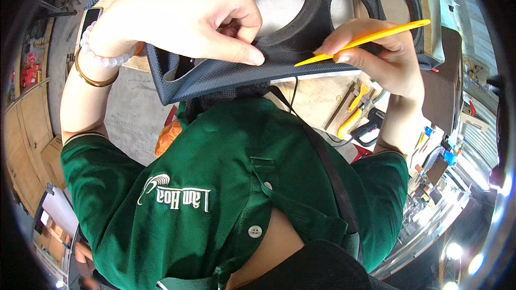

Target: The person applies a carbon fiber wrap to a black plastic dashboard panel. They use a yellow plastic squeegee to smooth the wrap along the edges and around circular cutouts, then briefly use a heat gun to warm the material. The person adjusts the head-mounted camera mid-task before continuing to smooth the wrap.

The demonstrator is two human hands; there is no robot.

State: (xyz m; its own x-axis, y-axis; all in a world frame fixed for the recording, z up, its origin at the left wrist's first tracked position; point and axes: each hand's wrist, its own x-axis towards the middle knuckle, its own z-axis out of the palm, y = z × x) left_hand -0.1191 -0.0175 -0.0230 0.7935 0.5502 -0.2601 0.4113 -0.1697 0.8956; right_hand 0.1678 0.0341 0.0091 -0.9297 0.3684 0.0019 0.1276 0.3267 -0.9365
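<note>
In front of me lies a black panel point(301, 35) with large round cutouts, its near edge wrapped in a black textured covering point(220, 78). My left hand point(188, 19) rests on that near edge with its fingers curled and its thumb pressed against the covering. Beside the left wrist, the covering stands away from the panel and leaves a gap. My right hand point(387, 64) is closed around a slim yellow pointed tool point(376, 36), thumb and fingers pinching it. The tool's tip points left and meets the covering to the right of my left thumb.
A phone point(91, 19) lies by my left wrist on the wooden bench. Below the panel on the right are a yellow scraper point(361, 95), another yellow-handled tool point(349, 123) and a black cable point(294, 94). A dark brown box point(443, 83) stands beyond my right forearm.
</note>
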